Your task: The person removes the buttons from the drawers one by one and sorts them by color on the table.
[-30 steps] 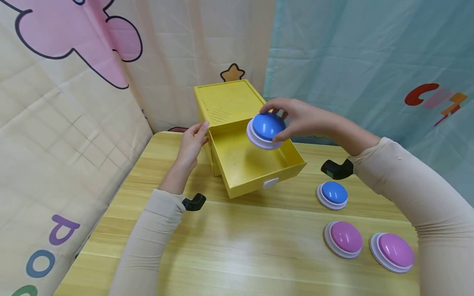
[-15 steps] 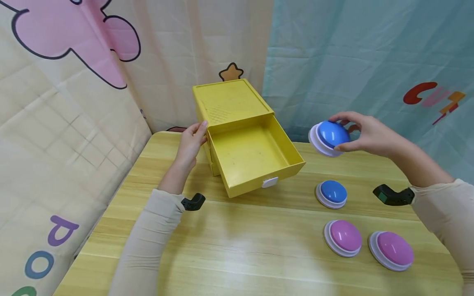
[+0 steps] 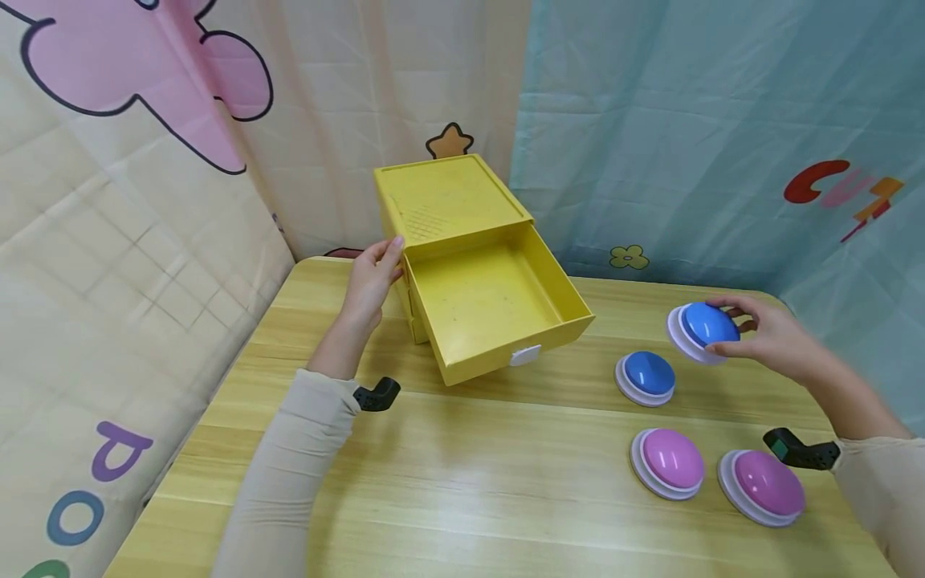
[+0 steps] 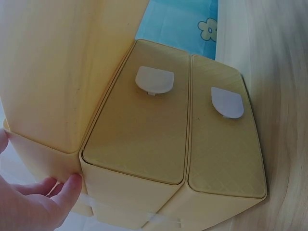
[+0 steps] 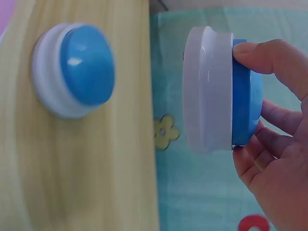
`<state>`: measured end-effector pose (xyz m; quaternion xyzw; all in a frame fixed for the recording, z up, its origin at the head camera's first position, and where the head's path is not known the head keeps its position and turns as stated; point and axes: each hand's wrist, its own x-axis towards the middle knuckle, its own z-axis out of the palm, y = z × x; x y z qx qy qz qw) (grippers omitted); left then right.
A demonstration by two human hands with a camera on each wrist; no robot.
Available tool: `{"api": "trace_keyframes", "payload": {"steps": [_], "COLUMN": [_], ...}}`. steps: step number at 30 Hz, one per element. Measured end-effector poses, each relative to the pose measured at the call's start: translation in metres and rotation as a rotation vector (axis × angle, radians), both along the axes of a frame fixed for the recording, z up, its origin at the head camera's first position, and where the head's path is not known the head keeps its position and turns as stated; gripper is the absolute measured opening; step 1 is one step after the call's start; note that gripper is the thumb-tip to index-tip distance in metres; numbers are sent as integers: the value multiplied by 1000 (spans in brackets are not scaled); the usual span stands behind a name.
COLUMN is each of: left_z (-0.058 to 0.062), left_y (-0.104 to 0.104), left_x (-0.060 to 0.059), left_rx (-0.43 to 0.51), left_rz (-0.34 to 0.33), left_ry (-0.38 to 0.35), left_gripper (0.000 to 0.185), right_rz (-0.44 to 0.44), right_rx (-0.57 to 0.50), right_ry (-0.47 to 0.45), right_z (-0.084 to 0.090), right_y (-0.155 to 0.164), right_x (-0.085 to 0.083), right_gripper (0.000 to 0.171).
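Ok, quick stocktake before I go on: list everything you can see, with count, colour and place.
drawer box: one, yellow, far left part of the table against the curtain
open drawer: one, yellow with a white tab, top one, pulled out, nothing in it
closed drawers: two, yellow with white tabs, below it
held button: one, blue dome on white base, tilted, in the right hand at the table's far right
resting blue button: one, on the table right of the drawer
pink buttons: two, on white bases, side by side near the right front
table: one, light wood
curtains: cream on the left, teal on the right
left hand: on the box's left side
right hand: pinching the held button
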<state>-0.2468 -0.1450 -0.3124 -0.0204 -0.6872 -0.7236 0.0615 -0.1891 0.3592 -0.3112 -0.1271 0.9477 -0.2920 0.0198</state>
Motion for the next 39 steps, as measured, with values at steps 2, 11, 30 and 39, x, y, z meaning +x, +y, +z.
{"api": "trace_keyframes", "payload": {"steps": [2, 11, 30, 39], "left_z": [-1, -1, 0, -1], "left_y": [0, 0, 1, 0], "left_x": [-1, -2, -2, -3], "left_rx": [3, 14, 9, 6], "left_rz": [4, 18, 32, 31], "left_ry": [-1, -9, -25, -18], "left_gripper": [54, 54, 53, 54], "right_rz": [-25, -127, -108, -44], "right_rx": [-1, 49, 14, -97], "right_ry": [-19, -189, -238, -126], "right_z": [-12, -61, -88, -58], "right_y": [10, 37, 40, 8], "right_x": [4, 16, 23, 22], "right_gripper": [62, 75, 77, 80]}}
